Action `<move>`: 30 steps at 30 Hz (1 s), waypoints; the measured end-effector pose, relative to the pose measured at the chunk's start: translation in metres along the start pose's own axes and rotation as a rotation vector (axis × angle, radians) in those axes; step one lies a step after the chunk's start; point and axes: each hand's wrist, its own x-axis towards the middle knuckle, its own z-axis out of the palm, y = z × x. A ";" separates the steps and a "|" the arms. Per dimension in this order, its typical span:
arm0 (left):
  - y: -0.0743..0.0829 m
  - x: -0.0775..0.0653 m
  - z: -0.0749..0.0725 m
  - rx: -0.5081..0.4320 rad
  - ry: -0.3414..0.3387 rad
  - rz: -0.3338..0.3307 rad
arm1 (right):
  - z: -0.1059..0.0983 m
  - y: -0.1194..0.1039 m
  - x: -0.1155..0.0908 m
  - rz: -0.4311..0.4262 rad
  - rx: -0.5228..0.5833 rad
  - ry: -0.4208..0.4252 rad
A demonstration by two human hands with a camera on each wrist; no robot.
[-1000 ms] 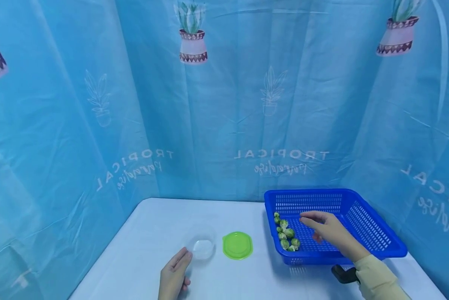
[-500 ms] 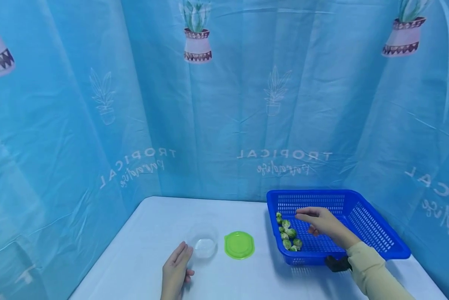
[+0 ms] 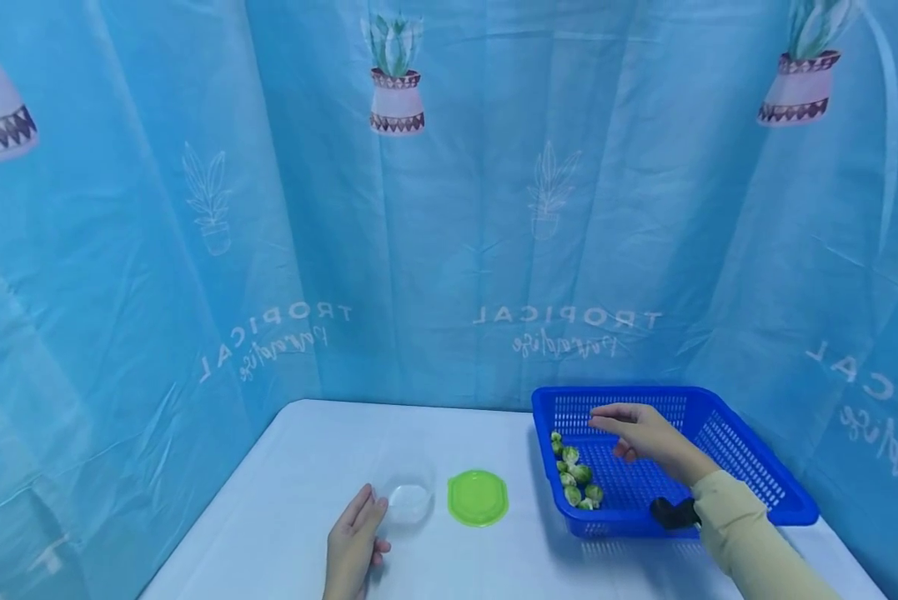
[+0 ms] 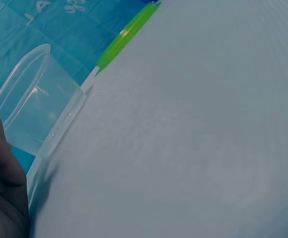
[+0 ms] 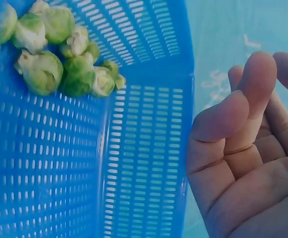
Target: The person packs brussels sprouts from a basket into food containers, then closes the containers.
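My right hand (image 3: 649, 435) hovers over the blue plastic basket (image 3: 797, 510), its fingers loosely bent and nothing between them in the right wrist view. Several Brussels sprouts (image 3: 582, 475) lie clustered along the basket's left side, left of that hand. Beside a clear plastic tub (image 3: 409, 502) is my left hand (image 3: 354, 537), fingers fairly straight along the tub's near left side. In the left wrist view the tub (image 4: 44, 109) stands upright without a lid, and the fingers (image 4: 5, 158) are right by its wall; whether they touch it is hard to tell.
A green lid (image 3: 478, 498) lies flat on the white-covered table (image 3: 486, 562), between tub and basket. A black strap piece (image 3: 674, 513) hangs at the right wrist by the basket's front rim. Blue printed curtains (image 3: 449, 208) surround the table.
My right hand has risen slightly and shifted a little left over the basket. The left hand stays by the tub almost unmoved. The sprouts, lid and basket keep their places.
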 end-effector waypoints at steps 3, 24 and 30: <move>-0.003 0.001 0.001 -0.015 0.008 -0.001 | -0.002 0.005 0.006 0.015 -0.003 -0.011; 0.002 0.009 0.005 -0.061 0.069 0.005 | -0.015 0.027 0.038 0.068 0.004 -0.061; -0.001 0.006 0.006 -0.032 0.106 -0.022 | -0.012 0.040 0.037 0.067 -0.033 -0.051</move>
